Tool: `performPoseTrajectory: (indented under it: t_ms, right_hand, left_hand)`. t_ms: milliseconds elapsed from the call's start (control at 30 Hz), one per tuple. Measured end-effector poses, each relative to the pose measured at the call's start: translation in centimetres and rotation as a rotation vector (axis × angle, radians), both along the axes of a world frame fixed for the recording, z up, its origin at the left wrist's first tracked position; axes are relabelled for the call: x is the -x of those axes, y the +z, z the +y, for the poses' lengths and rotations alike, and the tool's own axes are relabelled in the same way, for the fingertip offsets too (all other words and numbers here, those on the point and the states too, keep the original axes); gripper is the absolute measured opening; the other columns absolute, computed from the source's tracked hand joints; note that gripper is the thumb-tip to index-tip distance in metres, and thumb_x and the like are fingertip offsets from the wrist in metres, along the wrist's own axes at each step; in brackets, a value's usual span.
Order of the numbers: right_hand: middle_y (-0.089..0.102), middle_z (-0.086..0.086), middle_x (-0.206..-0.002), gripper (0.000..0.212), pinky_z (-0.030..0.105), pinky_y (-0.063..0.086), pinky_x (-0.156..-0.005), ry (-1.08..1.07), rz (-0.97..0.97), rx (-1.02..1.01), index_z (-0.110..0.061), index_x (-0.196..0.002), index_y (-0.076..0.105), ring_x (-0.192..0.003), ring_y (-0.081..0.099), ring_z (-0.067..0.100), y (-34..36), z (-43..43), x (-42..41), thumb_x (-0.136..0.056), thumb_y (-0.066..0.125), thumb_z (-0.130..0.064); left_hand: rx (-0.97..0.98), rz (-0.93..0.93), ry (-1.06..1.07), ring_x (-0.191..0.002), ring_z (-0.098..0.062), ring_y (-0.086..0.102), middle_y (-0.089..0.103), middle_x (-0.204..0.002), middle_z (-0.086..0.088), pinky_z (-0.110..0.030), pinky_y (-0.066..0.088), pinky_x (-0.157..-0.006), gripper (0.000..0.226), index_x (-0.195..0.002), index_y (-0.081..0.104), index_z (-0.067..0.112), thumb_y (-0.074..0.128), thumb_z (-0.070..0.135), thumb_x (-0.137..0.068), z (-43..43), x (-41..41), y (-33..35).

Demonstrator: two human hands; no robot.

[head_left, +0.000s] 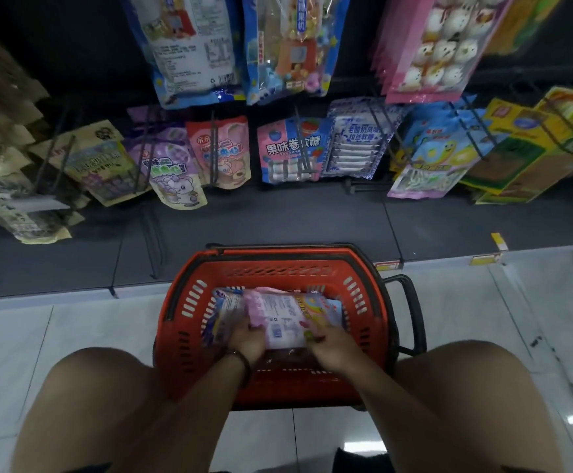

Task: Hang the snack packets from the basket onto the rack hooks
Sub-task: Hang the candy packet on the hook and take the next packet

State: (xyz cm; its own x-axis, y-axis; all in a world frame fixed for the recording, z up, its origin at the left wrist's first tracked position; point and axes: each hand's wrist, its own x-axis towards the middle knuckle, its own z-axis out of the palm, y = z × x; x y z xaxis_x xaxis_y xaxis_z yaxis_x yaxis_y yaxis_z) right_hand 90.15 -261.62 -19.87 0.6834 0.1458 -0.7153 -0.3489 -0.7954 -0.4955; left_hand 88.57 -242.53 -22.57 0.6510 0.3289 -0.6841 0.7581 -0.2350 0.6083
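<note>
Head view, pick-up step: left grip (247,336) and right grip (330,343) apparently both clasp the pink-and-white snack packet (280,324) inside the red basket (183,302); next, lift it to a rack hook (214,148) beyond the basket.

Dim, soft focus, floor glare, fisheye edges.

A shop aisle: hanging snack packets (222,150) on rack hooks (214,148), red shopping basket (189,302).
</note>
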Motion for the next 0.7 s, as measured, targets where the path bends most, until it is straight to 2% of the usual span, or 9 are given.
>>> performPoseTrajectory:
  t_ms: [67,100,133,200,367,467,533,600,700]
  right_hand:
    - [0.063,0.002,-0.15,0.056,0.021,0.05,-0.092,-0.033,0.039,0.006,-0.033,-0.151,0.058,-0.13,0.064,0.026,0.7,-0.2,0.7,-0.103,0.051,-0.062]
    - [0.073,0.005,-0.135,0.062,0.027,0.054,-0.093,-0.089,0.08,-0.001,-0.027,-0.142,0.066,-0.118,0.07,0.027,1.1,-0.1,1.1,-0.097,0.054,-0.07]
    - [0.079,0.006,-0.116,0.066,0.035,0.06,-0.093,-0.185,0.118,-0.054,-0.021,-0.129,0.071,-0.104,0.075,0.027,1.5,0.0,1.5,-0.091,0.059,-0.074]
    - [0.079,0.01,-0.095,0.056,0.044,0.064,-0.089,-0.439,0.223,-0.212,-0.015,-0.111,0.072,-0.088,0.077,0.03,2.4,0.1,2.4,-0.09,0.067,-0.068]
    - [0.078,0.015,-0.111,0.031,0.052,0.057,-0.103,-0.777,0.323,-0.533,-0.017,-0.113,0.069,-0.106,0.075,0.037,5.1,0.5,4.5,-0.101,0.068,-0.045]
    - [0.081,0.013,-0.107,0.02,0.051,0.062,-0.09,-0.983,0.23,-0.782,-0.013,-0.119,0.07,-0.095,0.078,0.033,6.9,1.0,4.9,-0.104,0.065,-0.025]
    - [0.081,0.012,-0.106,0.019,0.046,0.062,-0.079,-1.033,0.161,-0.873,-0.013,-0.123,0.068,-0.09,0.078,0.031,7.8,0.8,5.1,-0.107,0.061,-0.019]
    - [0.081,0.013,-0.114,0.022,0.049,0.064,-0.079,-1.051,0.1,-0.903,-0.013,-0.127,0.068,-0.102,0.078,0.036,8.1,0.5,5.5,-0.107,0.061,-0.019]
    - [0.081,0.012,-0.116,0.021,0.059,0.064,-0.087,-1.026,0.017,-0.849,-0.015,-0.125,0.07,-0.107,0.077,0.038,8.6,0.4,6.4,-0.105,0.064,-0.019]
  left_hand:
    - [0.078,-0.04,0.134,-0.106,-0.034,0.071,0.072,-0.122,-0.018,-0.034,0.054,-0.093,0.019,-0.116,0.071,0.007,0.06,0.017,-0.104,0.3,0.8,1.2]
    - [0.161,-0.056,0.208,-0.104,-0.037,0.072,0.073,-0.121,-0.018,-0.046,0.059,-0.093,0.014,-0.113,0.069,0.011,0.06,0.015,-0.104,0.4,1.1,1.9]
    - [0.272,-0.07,0.282,-0.101,-0.038,0.073,0.074,-0.117,-0.016,-0.059,0.061,-0.087,0.013,-0.113,0.067,0.016,0.058,0.011,-0.105,0.4,1.7,2.8]
    - [0.44,-0.106,0.385,-0.095,-0.034,0.072,0.073,-0.109,-0.009,-0.058,0.064,-0.073,0.019,-0.112,0.063,0.019,0.054,0.004,-0.106,0.6,3.0,4.6]
    - [0.687,-0.291,0.388,-0.103,-0.029,0.075,0.076,-0.12,-0.009,-0.044,0.064,-0.069,0.042,-0.128,0.063,0.018,0.052,-0.011,-0.1,0.1,7.1,8.0]
    - [0.785,-0.325,0.263,-0.112,-0.03,0.074,0.075,-0.126,-0.009,-0.044,0.063,-0.078,0.053,-0.134,0.06,0.015,0.052,-0.019,-0.094,-0.7,8.9,8.7]
    - [0.741,-0.28,0.189,-0.115,-0.032,0.072,0.075,-0.126,-0.01,-0.045,0.063,-0.078,0.05,-0.133,0.061,0.016,0.063,-0.012,-0.092,-1.0,9.7,9.2]
    - [0.61,-0.315,0.181,-0.106,-0.037,0.075,0.076,-0.12,-0.017,-0.043,0.063,-0.07,0.041,-0.121,0.063,0.011,0.075,-0.007,-0.086,-0.8,10.2,9.5]
    - [0.163,-0.538,0.254,-0.098,-0.026,0.073,0.071,-0.116,-0.014,-0.026,0.061,-0.069,0.053,-0.117,0.056,0.009,0.087,-0.003,-0.075,0.4,10.4,10.1]
